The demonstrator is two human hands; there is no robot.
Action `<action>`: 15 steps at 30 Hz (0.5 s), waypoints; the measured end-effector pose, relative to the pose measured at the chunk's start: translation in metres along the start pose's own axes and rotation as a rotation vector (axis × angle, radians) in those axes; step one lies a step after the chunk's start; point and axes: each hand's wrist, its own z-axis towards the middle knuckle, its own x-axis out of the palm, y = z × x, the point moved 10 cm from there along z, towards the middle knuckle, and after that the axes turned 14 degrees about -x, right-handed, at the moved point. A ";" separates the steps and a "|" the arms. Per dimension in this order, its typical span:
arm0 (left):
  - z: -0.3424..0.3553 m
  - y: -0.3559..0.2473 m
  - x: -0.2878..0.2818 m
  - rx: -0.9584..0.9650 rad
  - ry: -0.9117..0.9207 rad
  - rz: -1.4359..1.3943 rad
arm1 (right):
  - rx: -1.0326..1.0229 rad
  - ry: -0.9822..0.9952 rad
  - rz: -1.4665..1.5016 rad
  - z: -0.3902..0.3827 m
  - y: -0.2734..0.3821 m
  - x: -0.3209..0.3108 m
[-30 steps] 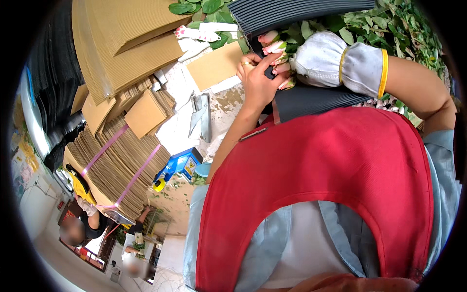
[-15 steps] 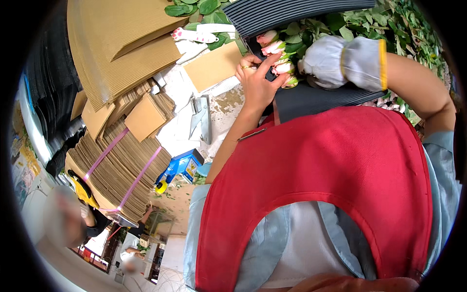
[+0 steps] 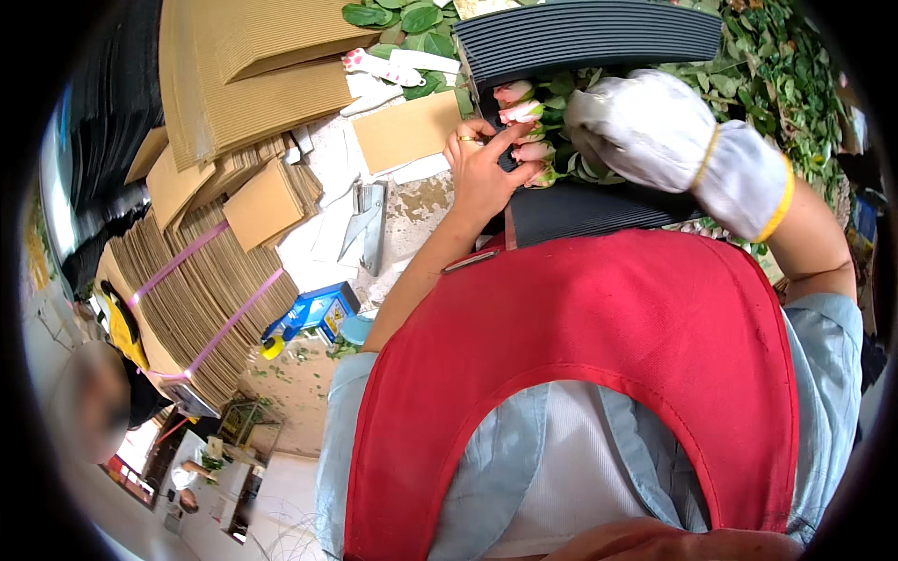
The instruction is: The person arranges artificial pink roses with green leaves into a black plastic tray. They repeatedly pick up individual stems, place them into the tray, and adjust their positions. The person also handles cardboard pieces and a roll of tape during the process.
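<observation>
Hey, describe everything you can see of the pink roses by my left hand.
The pink roses form a short row, their blooms facing left, with green leaves on their right. The petals look soft, pale pink to cream with deeper pink and greenish patches, and the heads are only partly open. They lie between upper and lower parts of dark corrugated sheeting. Your bare left hand touches the blooms with its fingers, partly hiding some; your gloved right hand covers the leafy side.

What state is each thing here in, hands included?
Left hand: bare, touching roses
Right hand: gloved, beside roses
Roses: heads lined up
Black corrugated sheet: bent, roses exposed beside it
Cardboard stack: bound with pink straps
Stapler: lying unheld
Red apron: worn
</observation>
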 end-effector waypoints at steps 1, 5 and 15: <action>0.000 -0.001 -0.001 0.006 -0.008 0.007 | -0.012 0.055 -0.083 0.003 -0.002 0.007; 0.000 0.002 -0.002 -0.015 0.005 -0.010 | 0.182 0.265 -0.127 0.020 -0.037 0.065; -0.004 -0.030 -0.010 0.157 -0.019 0.267 | 0.163 0.335 -0.050 0.020 -0.040 0.074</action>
